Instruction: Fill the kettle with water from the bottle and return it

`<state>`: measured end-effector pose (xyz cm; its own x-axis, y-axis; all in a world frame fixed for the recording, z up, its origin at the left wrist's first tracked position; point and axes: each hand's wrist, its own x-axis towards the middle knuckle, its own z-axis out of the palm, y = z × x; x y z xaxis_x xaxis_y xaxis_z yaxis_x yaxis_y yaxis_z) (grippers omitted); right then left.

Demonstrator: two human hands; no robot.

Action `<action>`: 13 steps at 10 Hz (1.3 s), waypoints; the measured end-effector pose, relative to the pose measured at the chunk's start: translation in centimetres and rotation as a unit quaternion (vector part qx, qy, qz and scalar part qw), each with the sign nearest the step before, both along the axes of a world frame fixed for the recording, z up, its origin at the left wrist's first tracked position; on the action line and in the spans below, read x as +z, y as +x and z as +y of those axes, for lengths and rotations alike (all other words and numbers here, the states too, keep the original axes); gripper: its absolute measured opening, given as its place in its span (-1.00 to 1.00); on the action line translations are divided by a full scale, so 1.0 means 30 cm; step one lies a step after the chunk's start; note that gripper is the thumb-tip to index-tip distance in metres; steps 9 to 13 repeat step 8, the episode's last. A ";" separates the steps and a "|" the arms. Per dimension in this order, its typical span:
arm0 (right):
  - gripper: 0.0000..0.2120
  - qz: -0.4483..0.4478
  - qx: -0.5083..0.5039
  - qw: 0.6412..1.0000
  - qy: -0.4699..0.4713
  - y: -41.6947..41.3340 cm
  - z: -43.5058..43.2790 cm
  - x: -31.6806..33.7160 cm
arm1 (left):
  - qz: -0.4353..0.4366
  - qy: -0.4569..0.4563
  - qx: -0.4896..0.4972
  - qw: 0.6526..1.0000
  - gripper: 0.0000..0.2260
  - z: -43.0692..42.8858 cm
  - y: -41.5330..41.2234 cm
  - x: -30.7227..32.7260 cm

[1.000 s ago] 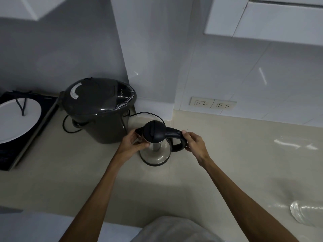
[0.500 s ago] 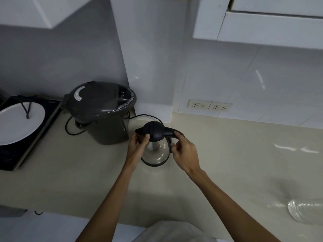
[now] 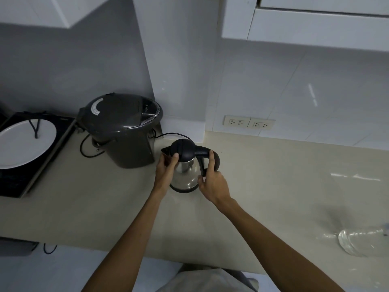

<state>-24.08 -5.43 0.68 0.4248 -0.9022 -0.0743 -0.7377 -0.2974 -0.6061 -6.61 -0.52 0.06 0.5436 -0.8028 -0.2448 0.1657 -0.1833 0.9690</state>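
Observation:
A steel kettle [image 3: 186, 175] with a black lid and black handle stands upright on the beige counter [image 3: 273, 186], its lid closed. My left hand [image 3: 165, 171] rests against its left side, thumb on the lid near the spout. My right hand [image 3: 211, 178] wraps around the black handle on the right. A clear plastic bottle [image 3: 357, 242] lies on its side at the counter's far right edge, partly cut off by the frame.
A large dark grey thermo pot [image 3: 122, 129] stands just left of the kettle, with a black cord [image 3: 170, 134] running behind. At far left sits a black cooktop [image 3: 52, 148] bearing a white plate [image 3: 23, 142]. Two wall sockets [image 3: 249, 123] sit above the counter.
My right hand slid from the handle's outer end to a grip around its inner side. My left hand shifted up the kettle's side. The kettle stayed in place.

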 end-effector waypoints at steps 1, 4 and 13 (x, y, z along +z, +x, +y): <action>-0.13 0.007 -0.017 1.000 0.008 0.010 0.006 0.010 | 0.000 0.002 -0.002 1.000 -0.45 -0.001 0.001 -0.012; -0.16 0.090 0.019 0.996 -0.019 0.012 -0.014 0.042 | -0.009 0.025 -0.015 1.000 -0.35 -0.007 0.016 -0.037; -0.38 0.096 0.062 0.993 -0.020 -0.210 -0.020 0.124 | -0.212 0.080 -0.076 0.971 -0.30 0.125 -0.101 0.016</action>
